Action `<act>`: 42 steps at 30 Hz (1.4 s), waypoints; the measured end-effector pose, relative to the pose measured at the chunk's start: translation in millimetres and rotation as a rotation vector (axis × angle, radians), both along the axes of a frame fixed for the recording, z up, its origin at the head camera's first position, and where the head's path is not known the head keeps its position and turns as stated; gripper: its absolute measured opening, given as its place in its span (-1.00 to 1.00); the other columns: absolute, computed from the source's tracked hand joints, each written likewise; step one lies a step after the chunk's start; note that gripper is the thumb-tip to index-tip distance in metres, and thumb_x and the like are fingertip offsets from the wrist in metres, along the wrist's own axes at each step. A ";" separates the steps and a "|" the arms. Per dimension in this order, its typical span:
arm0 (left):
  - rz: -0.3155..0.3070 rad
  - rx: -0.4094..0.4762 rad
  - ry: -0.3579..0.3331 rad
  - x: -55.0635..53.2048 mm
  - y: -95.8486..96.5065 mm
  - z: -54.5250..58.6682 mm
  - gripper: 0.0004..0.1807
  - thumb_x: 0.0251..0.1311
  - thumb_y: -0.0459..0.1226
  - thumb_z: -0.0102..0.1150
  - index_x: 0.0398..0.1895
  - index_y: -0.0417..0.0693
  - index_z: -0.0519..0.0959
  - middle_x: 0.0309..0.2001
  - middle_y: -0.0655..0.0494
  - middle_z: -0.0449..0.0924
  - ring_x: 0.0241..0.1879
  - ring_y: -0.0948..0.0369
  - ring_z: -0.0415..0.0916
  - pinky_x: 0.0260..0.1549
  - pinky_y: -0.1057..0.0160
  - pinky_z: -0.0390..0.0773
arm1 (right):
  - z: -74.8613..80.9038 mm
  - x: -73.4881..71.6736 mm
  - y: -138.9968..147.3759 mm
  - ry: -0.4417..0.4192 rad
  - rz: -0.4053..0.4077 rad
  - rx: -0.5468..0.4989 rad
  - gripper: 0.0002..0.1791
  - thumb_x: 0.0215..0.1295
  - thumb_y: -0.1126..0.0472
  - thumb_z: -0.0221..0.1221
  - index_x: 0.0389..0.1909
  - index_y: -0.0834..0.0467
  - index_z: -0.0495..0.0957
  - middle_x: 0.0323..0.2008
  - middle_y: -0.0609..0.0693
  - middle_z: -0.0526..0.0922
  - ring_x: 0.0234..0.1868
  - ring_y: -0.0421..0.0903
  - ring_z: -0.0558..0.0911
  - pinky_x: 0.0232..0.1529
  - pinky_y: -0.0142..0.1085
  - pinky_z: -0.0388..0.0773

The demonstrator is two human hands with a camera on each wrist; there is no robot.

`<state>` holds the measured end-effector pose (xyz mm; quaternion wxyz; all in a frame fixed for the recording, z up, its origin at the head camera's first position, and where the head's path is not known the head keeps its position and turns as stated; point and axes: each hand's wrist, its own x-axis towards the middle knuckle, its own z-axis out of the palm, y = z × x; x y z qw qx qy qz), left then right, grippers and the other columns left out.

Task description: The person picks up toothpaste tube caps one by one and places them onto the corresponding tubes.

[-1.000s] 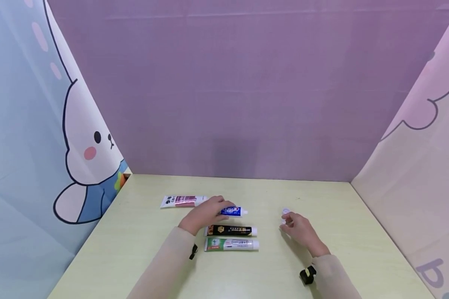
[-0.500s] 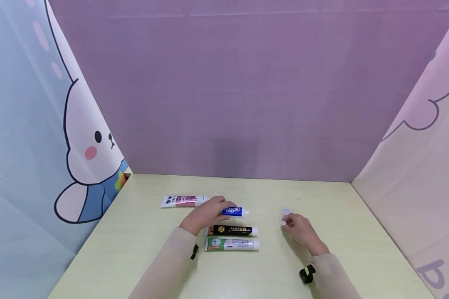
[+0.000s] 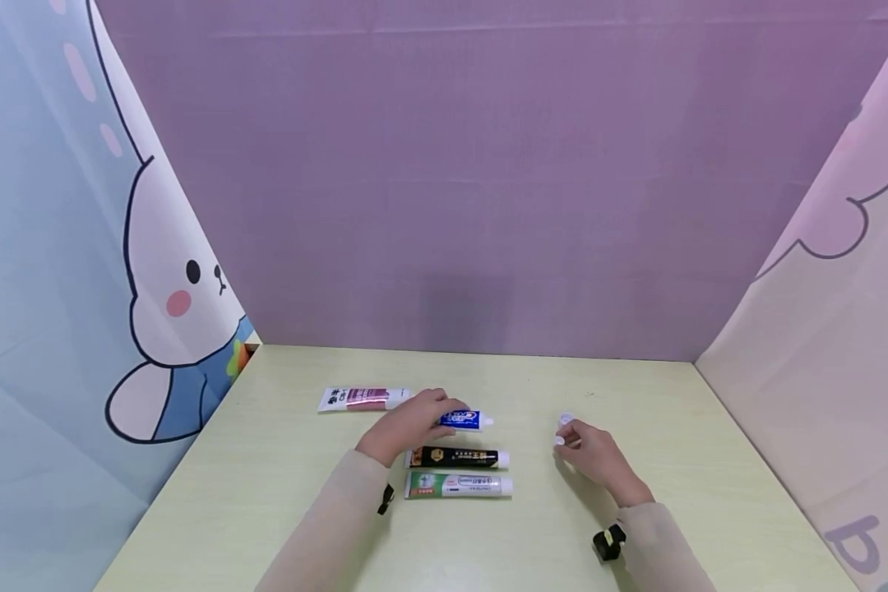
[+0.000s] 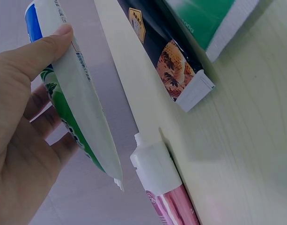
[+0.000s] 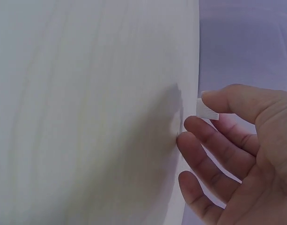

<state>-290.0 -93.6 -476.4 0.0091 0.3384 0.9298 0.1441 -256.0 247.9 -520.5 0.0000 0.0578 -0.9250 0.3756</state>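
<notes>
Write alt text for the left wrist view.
Left grip, a bare hand, holds a white, green and blue tube. To its right in frame, a pink and white tube, a honeycomb-printed black tube and a green tube lie on a pale table.

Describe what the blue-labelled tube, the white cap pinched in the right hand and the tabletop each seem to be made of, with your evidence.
Blue-labelled tube: probably soft plastic or laminate, smooth, slightly glossy; its body tapers to a thin end.
White cap: likely hard plastic, matte, with fine ridges.
Tabletop: wood or printed laminate, smooth; faint grain lines show, but not which.
</notes>
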 end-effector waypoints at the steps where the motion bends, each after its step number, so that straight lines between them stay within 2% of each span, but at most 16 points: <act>1: -0.001 0.001 0.002 0.0 0.2 0.0 -0.50 0.37 -0.06 0.22 0.36 0.22 0.49 -0.01 0.21 0.52 -0.12 0.32 0.42 -0.06 0.30 0.55 | 0.1 -0.1 -0.1 0.005 0.004 -0.002 -0.84 0.27 0.29 0.33 -0.17 0.19 0.60 -0.25 0.00 0.68 -0.15 -0.01 0.66 -0.20 -0.16 0.62; 15: -0.005 0.002 0.011 -0.7 2.2 -0.2 -0.50 0.37 -0.04 0.22 0.36 0.22 0.49 -0.02 0.22 0.52 -0.13 0.32 0.42 -0.05 0.30 0.55 | 3.5 -2.2 -7.0 0.033 0.032 -0.012 -0.84 0.27 0.28 0.32 -0.15 0.14 0.62 -0.26 -0.04 0.68 -0.23 -0.05 0.67 -0.22 -0.19 0.61; 24: -0.009 0.007 0.008 -1.2 4.9 -0.4 -0.51 0.37 -0.05 0.22 0.35 0.21 0.49 -0.02 0.20 0.53 -0.12 0.32 0.43 -0.05 0.29 0.55 | 8.3 -2.9 -25.4 0.063 0.098 -0.023 -0.78 0.34 0.25 0.28 -0.03 0.19 0.65 -0.31 -0.09 0.64 -0.34 -0.17 0.59 -0.33 -0.30 0.56; 30: -0.034 0.003 0.028 -2.6 7.7 -0.5 -0.52 0.38 -0.06 0.22 0.34 0.18 0.51 -0.04 0.19 0.54 -0.13 0.31 0.43 -0.06 0.29 0.55 | 9.3 -6.3 -36.0 0.085 0.134 -0.041 -0.70 0.29 0.25 0.33 0.03 0.20 0.61 -0.36 -0.14 0.61 -0.38 -0.18 0.58 -0.36 -0.32 0.55; 36: -0.019 -0.005 0.011 -2.3 9.7 -0.7 -0.52 0.38 -0.04 0.20 0.35 0.20 0.50 0.00 0.19 0.54 -0.09 0.31 0.43 -0.01 0.27 0.55 | 15.4 -6.5 -46.5 0.088 0.144 -0.056 -0.76 0.24 0.24 0.38 -0.13 0.13 0.58 -0.34 -0.15 0.63 -0.36 -0.18 0.58 -0.30 -0.30 0.56; 39: -0.016 -0.004 0.008 -2.5 10.7 -1.5 -0.52 0.38 -0.03 0.20 0.34 0.21 0.50 0.00 0.20 0.54 -0.09 0.30 0.43 0.00 0.26 0.55 | 17.4 -5.9 -49.4 0.122 0.155 -0.055 -0.80 0.23 0.23 0.38 -0.18 0.10 0.59 -0.33 -0.15 0.64 -0.36 -0.17 0.58 -0.30 -0.29 0.56; 42: -0.016 -0.002 0.008 -2.8 11.0 -2.6 -0.53 0.38 -0.03 0.21 0.33 0.22 0.51 -0.02 0.21 0.54 -0.11 0.31 0.43 -0.02 0.26 0.55 | 17.0 -6.0 -51.8 0.177 0.187 -0.068 -0.81 0.25 0.25 0.37 -0.14 0.10 0.62 -0.30 -0.14 0.66 -0.33 -0.16 0.60 -0.27 -0.30 0.58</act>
